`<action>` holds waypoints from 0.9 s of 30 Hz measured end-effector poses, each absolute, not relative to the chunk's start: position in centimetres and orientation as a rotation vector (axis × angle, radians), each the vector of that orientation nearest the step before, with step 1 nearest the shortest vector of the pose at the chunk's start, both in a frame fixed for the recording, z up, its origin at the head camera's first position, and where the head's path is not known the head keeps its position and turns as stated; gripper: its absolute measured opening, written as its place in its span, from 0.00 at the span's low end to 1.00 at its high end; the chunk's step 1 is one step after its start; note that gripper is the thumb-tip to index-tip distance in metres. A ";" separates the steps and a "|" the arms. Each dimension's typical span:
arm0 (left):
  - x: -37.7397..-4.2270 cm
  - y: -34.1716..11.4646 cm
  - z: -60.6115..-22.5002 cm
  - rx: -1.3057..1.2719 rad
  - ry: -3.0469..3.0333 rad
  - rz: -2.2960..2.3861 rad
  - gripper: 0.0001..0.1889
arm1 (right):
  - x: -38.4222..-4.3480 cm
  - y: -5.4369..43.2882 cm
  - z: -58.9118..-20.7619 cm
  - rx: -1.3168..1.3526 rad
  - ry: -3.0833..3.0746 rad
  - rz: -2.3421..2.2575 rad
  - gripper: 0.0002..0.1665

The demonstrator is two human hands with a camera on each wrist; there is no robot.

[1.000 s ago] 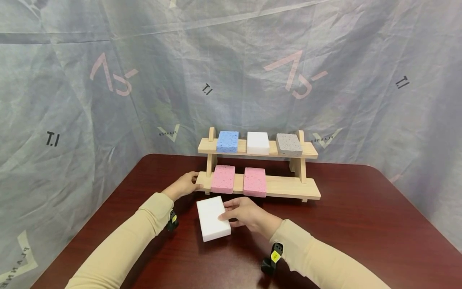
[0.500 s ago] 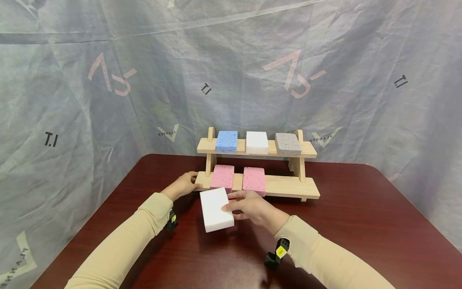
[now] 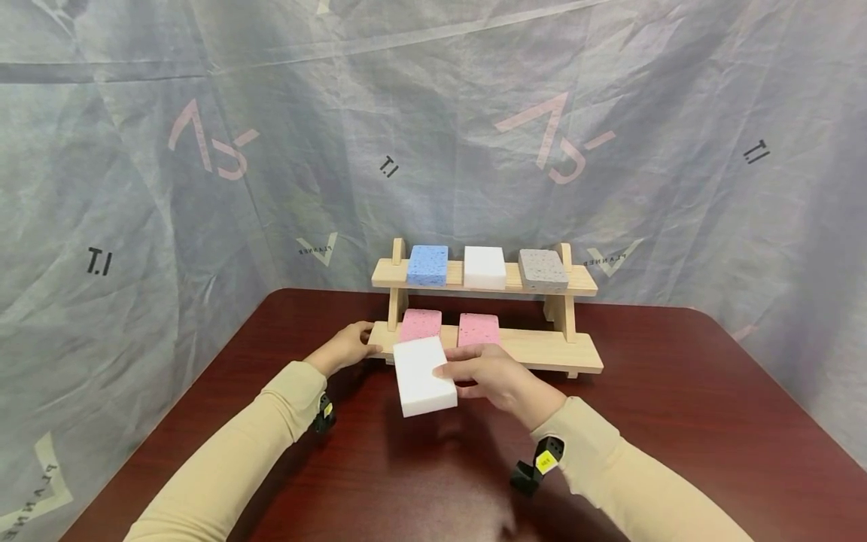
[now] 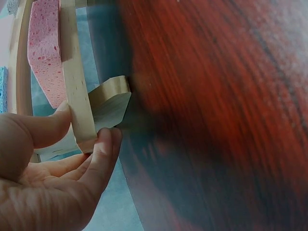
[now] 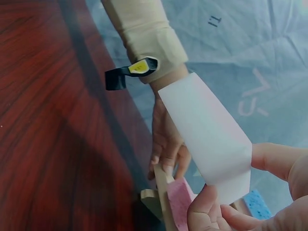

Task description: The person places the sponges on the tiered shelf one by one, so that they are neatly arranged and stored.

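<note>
My right hand (image 3: 497, 376) pinches a white sponge block (image 3: 424, 376) by its right edge, tilted and raised over the table in front of the rack. In the right wrist view, thumb and fingers press opposite faces of the white sponge block (image 5: 207, 134). At the lower left end of the two-tier wooden rack (image 3: 549, 348), my left hand (image 3: 344, 348) grips the shelf board. The left wrist view has the left thumb (image 4: 53, 126) on top of the board and the other fingers underneath. Two pink sponges (image 3: 479, 329) lie on the lower shelf, the left one partly hidden by the held block.
On the upper shelf sit a blue sponge (image 3: 427, 265), a white sponge (image 3: 484, 267) and a grey sponge (image 3: 543, 269). The rack stands on a dark red wooden table (image 3: 677, 406). A grey printed cloth (image 3: 433, 150) hangs behind the table and along its sides.
My right hand has lifted the white sponge block up and to the right, toward the lower shelf, so it now overlaps the left pink sponge. The left hand stays on the rack.
</note>
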State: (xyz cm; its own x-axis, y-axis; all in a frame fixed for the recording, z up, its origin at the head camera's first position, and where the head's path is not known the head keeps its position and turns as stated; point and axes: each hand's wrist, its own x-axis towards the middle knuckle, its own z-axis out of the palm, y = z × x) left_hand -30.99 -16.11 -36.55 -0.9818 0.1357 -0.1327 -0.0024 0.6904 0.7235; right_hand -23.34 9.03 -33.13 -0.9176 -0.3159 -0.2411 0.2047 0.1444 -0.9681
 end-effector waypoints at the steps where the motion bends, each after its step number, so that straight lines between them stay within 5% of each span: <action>1: -31.0 -16.1 -36.6 0.110 2.726 1.164 0.31 | -23.4 9.2 -33.0 -0.103 2.039 -1.832 0.31; 27: -30.7 -16.0 -36.3 0.109 2.748 1.139 0.31 | -24.3 13.6 -31.8 -0.114 1.993 -1.917 0.36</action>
